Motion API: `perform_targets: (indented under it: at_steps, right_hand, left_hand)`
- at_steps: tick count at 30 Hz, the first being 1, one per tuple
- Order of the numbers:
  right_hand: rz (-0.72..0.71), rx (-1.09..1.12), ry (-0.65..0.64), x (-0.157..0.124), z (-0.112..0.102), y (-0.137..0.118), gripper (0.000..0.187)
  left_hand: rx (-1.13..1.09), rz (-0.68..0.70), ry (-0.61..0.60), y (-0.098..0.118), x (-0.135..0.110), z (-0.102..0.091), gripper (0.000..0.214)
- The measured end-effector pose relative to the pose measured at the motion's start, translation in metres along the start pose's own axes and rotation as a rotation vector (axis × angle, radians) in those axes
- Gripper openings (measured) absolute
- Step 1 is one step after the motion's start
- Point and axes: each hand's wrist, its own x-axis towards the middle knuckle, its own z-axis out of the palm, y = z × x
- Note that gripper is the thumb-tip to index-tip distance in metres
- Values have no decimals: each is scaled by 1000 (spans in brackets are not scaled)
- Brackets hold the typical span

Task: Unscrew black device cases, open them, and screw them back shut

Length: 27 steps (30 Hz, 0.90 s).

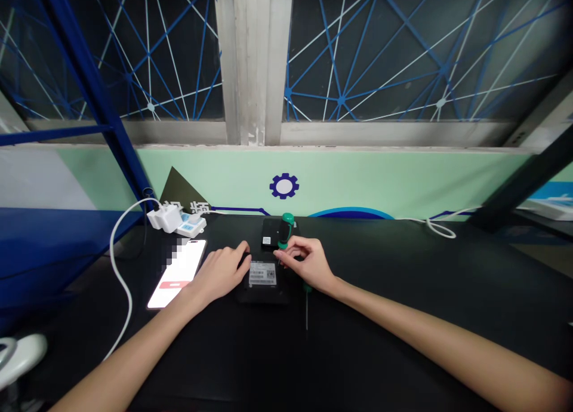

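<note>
A flat black device (pixel 263 286) with a white label lies on the black table (pixel 403 292) in front of me. My left hand (pixel 221 271) rests on its left edge, fingers curled against it. My right hand (pixel 307 261) pinches a green-handled screwdriver (pixel 285 230) that stands upright over the device's far edge. A second small black box (pixel 270 233) with a white sticker sits just behind the device. Another thin screwdriver (pixel 307 307) with a green handle lies on the table under my right wrist.
A lit phone (pixel 178 273) lies left of my left hand. Behind it are a white charger (pixel 165 217) with a cable (pixel 117 268) and a small blue-white box (pixel 191 225). A white cable (pixel 441 228) loops at the back right. The green wall (pixel 380 182) bounds the table's far edge.
</note>
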Motion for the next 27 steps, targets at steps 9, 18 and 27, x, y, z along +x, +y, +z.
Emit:
perform_targets:
  at_steps: [9, 18, 27]
  right_hand:
    - [11, 4, 8, 1, 1, 1, 38]
    - [-32, 30, -33, 0, 0, -1, 32]
    - [-28, 33, -20, 0, -1, -2, 33]
  left_hand:
    - [21, 9, 10, -1, 0, 1, 29]
    - [18, 8, 6, -1, 0, 1, 27]
    - [16, 3, 5, -2, 0, 3, 29]
